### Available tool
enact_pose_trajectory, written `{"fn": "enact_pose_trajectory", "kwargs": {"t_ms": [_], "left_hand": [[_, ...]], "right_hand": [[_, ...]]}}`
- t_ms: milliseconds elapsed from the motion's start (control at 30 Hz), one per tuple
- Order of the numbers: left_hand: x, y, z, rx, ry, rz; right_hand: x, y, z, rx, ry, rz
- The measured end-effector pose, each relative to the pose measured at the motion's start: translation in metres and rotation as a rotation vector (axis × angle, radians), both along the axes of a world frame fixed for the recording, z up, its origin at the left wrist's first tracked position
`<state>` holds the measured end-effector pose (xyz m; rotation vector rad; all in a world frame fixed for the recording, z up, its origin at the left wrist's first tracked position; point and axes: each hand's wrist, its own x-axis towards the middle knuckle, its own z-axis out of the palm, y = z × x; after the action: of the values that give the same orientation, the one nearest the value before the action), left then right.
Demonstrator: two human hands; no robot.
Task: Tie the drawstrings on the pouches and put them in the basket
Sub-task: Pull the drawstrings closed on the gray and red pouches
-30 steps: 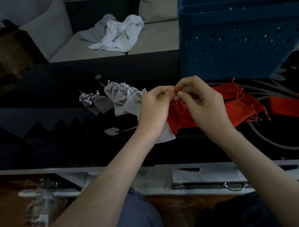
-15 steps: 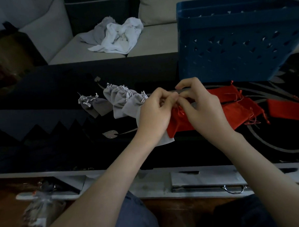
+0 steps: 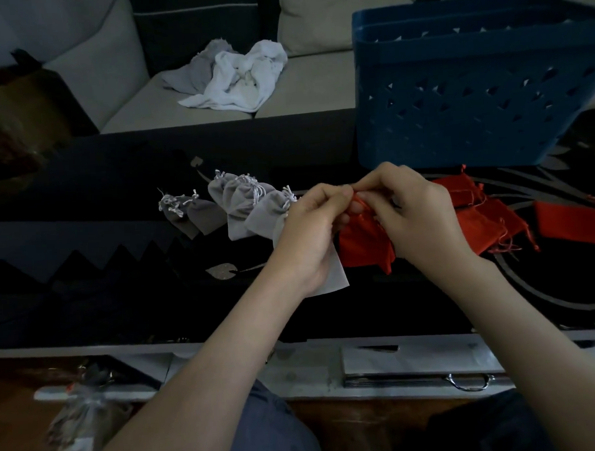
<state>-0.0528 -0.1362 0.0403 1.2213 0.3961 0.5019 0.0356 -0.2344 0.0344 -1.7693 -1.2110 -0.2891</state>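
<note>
Above the middle of a dark patterned table (image 3: 83, 187), a person's left hand (image 3: 310, 231) and right hand (image 3: 415, 216) meet at the gathered neck of a red pouch (image 3: 363, 246), the fingertips of both curled inward and pinching its thin red drawstring (image 3: 358, 202) where the two hands touch. The pouch's body hangs below the hands, just over the tabletop. To the left, a row of grey pouches (image 3: 237, 207) lies with necks cinched and pale cords knotted; a flat pale one shows under the left wrist. To the right, more red pouches (image 3: 487, 224) lie in a loose heap. A blue perforated basket (image 3: 471, 105) stands on the table's far right, beyond the hands. White and grey cloths (image 3: 238, 78) sit crumpled on the sofa (image 3: 317, 84) behind.
</note>
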Motion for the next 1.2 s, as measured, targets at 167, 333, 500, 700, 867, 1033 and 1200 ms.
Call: {"fn": "enact_pose_trajectory", "kwargs": {"t_ms": [167, 333, 500, 700, 867, 1033, 1200], "left_hand": [[0.001, 0.004, 0.002, -0.082, 0.083, -0.072], [0.001, 0.005, -0.002, 0.038, 0.187, -0.111], [0.002, 0.001, -0.003, 0.064, 0.114, -0.008], [0.005, -0.001, -0.007, 0.012, 0.037, 0.097], [0.004, -0.002, -0.006, 0.047, 0.026, 0.097], [0.002, 0.012, -0.003, 0.025, -0.018, -0.034], [-0.002, 0.019, -0.003, 0.001, -0.08, -0.161]], "right_hand": [[0.008, -0.002, -0.001, -0.047, -0.207, -0.02], [0.005, -0.001, -0.001, -0.044, -0.055, -0.022], [-0.002, -0.001, 0.008, -0.113, 0.448, 0.002], [-0.005, 0.005, 0.002, -0.157, 0.676, 0.077], [-0.004, 0.007, 0.001, -0.159, 0.676, 0.026], [-0.001, 0.002, 0.006, -0.127, 0.724, 0.174], [0.002, -0.003, 0.011, -0.071, 0.883, 0.421]]}}
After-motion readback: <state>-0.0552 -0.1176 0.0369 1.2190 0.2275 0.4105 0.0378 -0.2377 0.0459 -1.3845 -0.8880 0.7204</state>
